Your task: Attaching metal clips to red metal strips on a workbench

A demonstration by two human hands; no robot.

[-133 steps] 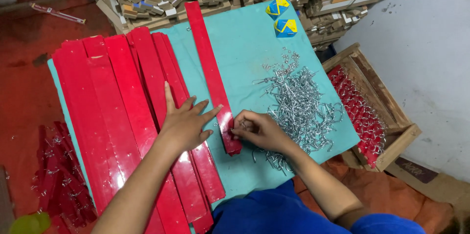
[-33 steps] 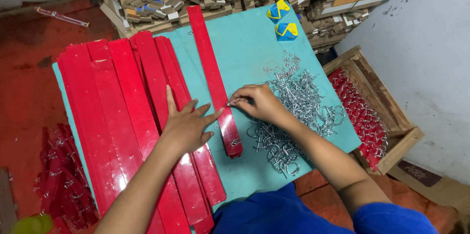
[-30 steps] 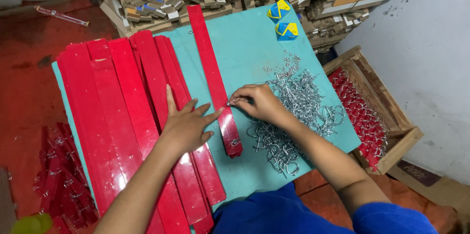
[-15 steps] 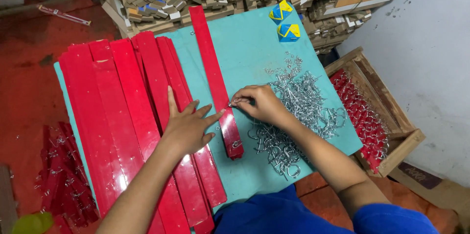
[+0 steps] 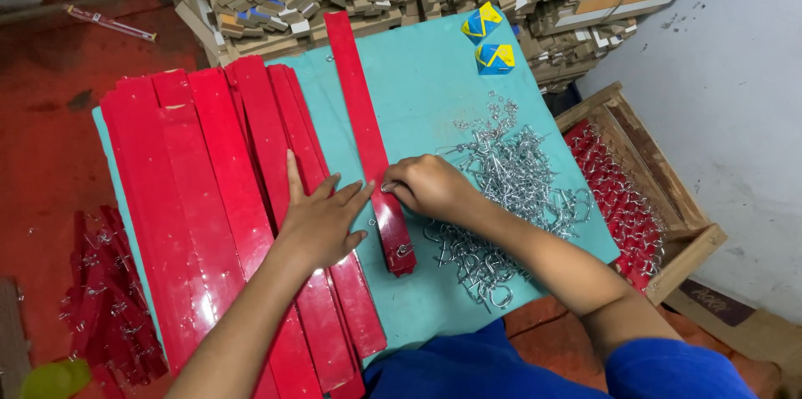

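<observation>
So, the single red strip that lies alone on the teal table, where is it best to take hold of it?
Probably at the far half of the single red strip, pinching its long edges from above. It lies flat and narrow; that part is bare, while the right hand and left hand meet at its near half.

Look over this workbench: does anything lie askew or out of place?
Yes: one red strip lies apart on the teal table, slanting away from the stacked red strips. Both the left hand and the right hand rest at it.
</observation>
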